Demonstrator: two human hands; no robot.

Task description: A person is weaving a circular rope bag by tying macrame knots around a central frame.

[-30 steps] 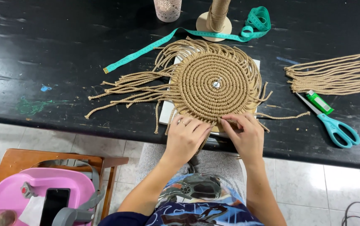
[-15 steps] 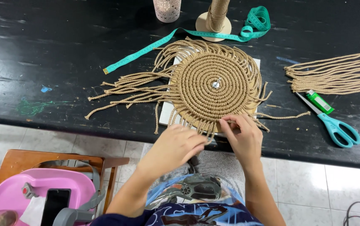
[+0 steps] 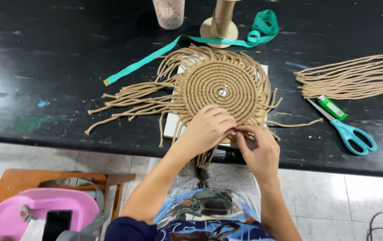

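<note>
A round woven mat of tan cord lies on a white board at the near edge of a black table. Loose cord ends fan out to its left. My left hand rests on the mat's near rim, fingers curled over the cords. My right hand sits just right of it, pinching a cord end at the rim between thumb and fingers. A metal pin marks the mat's centre.
A teal measuring tape runs behind the mat past a cord spool and a pink cup. A bundle of cut cords, a green lighter and teal scissors lie right. A pink bag sits on a wooden stool.
My left hand drew back off the mat toward me, then returned onto the mat's near rim beside the right hand. The right hand stayed at the rim.
</note>
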